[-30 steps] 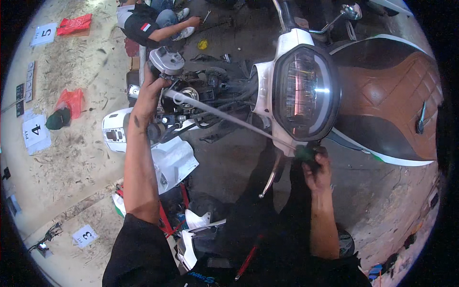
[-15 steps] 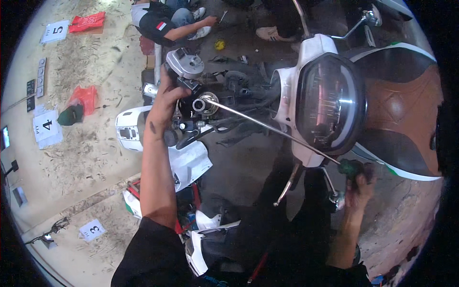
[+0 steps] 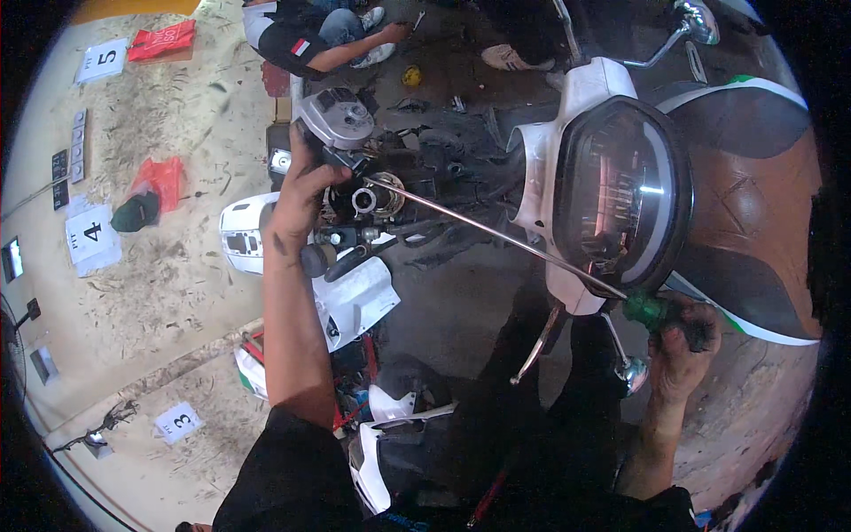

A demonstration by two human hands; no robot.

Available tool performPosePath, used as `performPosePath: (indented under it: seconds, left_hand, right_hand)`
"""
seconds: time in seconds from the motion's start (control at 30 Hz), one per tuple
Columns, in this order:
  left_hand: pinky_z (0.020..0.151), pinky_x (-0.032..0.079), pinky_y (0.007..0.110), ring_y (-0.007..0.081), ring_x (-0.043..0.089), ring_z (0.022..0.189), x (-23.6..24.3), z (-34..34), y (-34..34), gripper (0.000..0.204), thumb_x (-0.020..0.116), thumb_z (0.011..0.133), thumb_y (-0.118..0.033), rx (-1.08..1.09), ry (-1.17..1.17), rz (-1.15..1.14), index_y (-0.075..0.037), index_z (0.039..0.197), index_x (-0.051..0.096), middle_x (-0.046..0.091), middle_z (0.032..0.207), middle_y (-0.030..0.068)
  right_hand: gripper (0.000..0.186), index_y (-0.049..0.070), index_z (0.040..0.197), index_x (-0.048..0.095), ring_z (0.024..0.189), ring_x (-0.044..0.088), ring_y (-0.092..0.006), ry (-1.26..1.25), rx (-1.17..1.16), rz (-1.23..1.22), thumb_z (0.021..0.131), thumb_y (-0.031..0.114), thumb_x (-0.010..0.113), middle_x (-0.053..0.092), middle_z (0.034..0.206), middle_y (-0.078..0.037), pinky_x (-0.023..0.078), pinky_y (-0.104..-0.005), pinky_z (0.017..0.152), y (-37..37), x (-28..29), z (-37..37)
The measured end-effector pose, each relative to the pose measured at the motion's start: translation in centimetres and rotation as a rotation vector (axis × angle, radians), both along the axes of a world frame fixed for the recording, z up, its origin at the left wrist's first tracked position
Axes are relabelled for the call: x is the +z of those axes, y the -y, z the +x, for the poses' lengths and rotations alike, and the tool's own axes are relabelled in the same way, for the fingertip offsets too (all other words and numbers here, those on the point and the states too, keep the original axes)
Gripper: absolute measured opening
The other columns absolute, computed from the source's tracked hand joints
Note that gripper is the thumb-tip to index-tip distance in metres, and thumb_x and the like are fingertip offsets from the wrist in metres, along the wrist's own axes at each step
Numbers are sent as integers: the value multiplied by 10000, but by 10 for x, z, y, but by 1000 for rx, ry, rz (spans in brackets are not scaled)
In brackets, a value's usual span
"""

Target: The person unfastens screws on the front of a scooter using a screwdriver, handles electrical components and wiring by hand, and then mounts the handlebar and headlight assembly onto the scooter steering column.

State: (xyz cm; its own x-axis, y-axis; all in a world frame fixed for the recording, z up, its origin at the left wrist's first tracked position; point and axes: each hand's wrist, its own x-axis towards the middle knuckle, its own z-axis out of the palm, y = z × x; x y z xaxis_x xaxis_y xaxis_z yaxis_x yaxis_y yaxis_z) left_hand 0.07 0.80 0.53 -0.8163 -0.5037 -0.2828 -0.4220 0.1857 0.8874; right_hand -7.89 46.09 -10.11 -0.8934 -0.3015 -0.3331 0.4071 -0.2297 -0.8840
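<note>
My left hand (image 3: 304, 191) is closed around a grey metal housing (image 3: 333, 118) with a black part beneath it, its thumb lying toward the screwdriver tip. In my right hand (image 3: 684, 355) is a long screwdriver (image 3: 496, 232) with a dark green handle, gripped at the handle's end. Its shaft slants across the front of a white scooter (image 3: 612, 191), and the tip reaches the black part by my left thumb. Just below the tip sits a bare metal ring fitting (image 3: 363, 200) among dark hoses and parts. Whether the tip sits in a screw is too small to tell.
Below my left forearm lie white body panels (image 3: 355, 306). A white cover (image 3: 246, 238) is beside that arm. At the top a person (image 3: 310, 40) sits holding a wrench (image 3: 418, 19), near a yellow object (image 3: 411, 75). A stained wall (image 3: 213, 133) runs along the left.
The screwdriver tip has shifted slightly left, closer to my left thumb. My right hand has turned on the handle and moved a little right. The whole view has shifted slightly.
</note>
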Motion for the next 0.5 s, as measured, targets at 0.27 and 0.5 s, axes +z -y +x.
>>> performPosePath:
  seconds: [0.27, 0.5]
  left_hand:
    - [1080, 207, 317, 240, 312, 1304, -1, 3, 5, 852, 580, 643, -15, -49, -40, -15, -48, 1420, 232, 366, 1394, 111]
    - [1051, 244, 307, 218, 351, 1241, 0, 0, 1, 811, 585, 647, -33, -37, -3, -29, -50, 1394, 269, 402, 1334, 95]
  right_hand:
    - [347, 25, 936, 509, 759, 647, -226, 53, -8, 4, 756, 154, 776, 636, 1014, -232, 529, -274, 576, 9, 11, 9]
    - [343, 37, 946, 505, 666, 629, -194, 44, -112, -28, 754, 133, 773, 640, 1013, -217, 471, -241, 425, 10, 4, 22]
